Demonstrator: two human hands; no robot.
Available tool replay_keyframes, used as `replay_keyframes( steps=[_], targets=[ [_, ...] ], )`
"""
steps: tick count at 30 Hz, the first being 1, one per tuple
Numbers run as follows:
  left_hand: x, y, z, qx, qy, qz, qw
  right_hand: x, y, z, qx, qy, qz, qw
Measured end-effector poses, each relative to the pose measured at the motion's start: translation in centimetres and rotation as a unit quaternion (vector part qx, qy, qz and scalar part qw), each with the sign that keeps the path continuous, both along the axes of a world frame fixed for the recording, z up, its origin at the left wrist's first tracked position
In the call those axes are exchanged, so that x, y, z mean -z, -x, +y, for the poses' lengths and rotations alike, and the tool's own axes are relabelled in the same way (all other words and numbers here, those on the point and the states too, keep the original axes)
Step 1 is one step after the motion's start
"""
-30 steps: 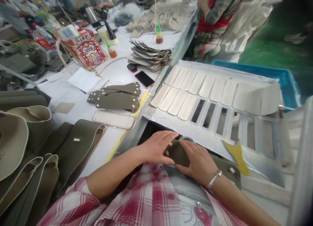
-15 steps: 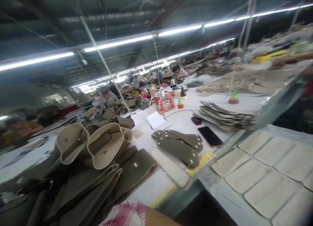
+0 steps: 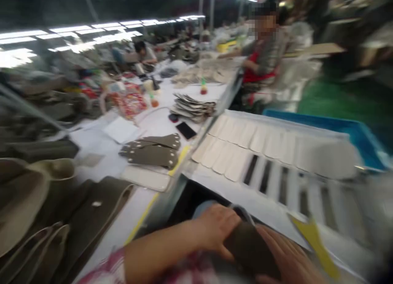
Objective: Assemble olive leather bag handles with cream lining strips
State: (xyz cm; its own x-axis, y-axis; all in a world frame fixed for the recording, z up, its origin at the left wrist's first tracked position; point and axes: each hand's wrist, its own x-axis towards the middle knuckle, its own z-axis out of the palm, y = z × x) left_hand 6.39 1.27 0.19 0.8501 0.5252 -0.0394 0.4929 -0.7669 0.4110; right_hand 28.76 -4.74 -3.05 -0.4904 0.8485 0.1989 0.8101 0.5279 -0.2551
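Observation:
Low in the view, my left hand is closed on the edge of a dark olive-brown leather-like piece, its thumb in front and its fingers over the top. My right hand grips the same piece from the other side, blurred by motion. The piece is held in front of my body, its lower part cut off by the picture edge. Similar brown pieces with pale dots lie on the table to the left, beside a pale strip-shaped piece.
Rows of cream panels lie on the right-hand surface, with a blue tray behind. Large brown bag-like pieces pile at left. A phone and stacked pieces are farther back. A co-worker sits beyond.
My view has swung to the right and down. Both hands and the brown piece between them have come into view; before, only part of my left sleeve and arm showed.

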Motion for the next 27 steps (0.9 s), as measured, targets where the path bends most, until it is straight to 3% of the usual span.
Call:
replay_keyframes(
  steps=[3, 7, 12, 17, 19, 21, 24, 27],
  targets=[
    [1.1, 0.0, 0.1, -0.012, 0.017, -0.032, 0.999, -1.8, -2.9, -3.8, 0.058, 0.081, -0.028, 0.995],
    [0.9, 0.0, -0.5, -0.003, 0.011, -0.019, 1.0, -2.4, -2.7, -4.2, 0.103, 0.117, -0.004, 0.988],
    [0.1, -0.5, -1.2, -0.012, 0.002, 0.02, 1.0, -2.3, -2.3, -4.4, 0.107, 0.122, 0.031, 0.986],
    [0.0, -4.0, -2.2, 0.009, -0.03, 0.033, 0.999, -2.4, -2.7, -4.5, 0.115, 0.134, 0.068, 0.982],
    [0.1, -5.8, -2.8, 0.029, -0.023, 0.029, 0.999, -2.3, -3.7, -4.7, 0.117, 0.153, 0.127, 0.973],
    [0.2, -7.0, -3.3, 0.023, -0.015, 0.029, 0.999, -2.0, -5.1, -5.1, 0.137, 0.193, 0.232, 0.943],
    [0.1, -7.3, -3.5, 0.005, -0.011, 0.031, 0.999, -0.8, -7.0, -6.0, 0.201, 0.268, 0.39, 0.858],
    [0.1, -7.3, -3.4, 0.014, -0.009, 0.039, 0.999, 0.9, -7.6, -7.1, 0.233, 0.328, 0.47, 0.786]
  ],
)
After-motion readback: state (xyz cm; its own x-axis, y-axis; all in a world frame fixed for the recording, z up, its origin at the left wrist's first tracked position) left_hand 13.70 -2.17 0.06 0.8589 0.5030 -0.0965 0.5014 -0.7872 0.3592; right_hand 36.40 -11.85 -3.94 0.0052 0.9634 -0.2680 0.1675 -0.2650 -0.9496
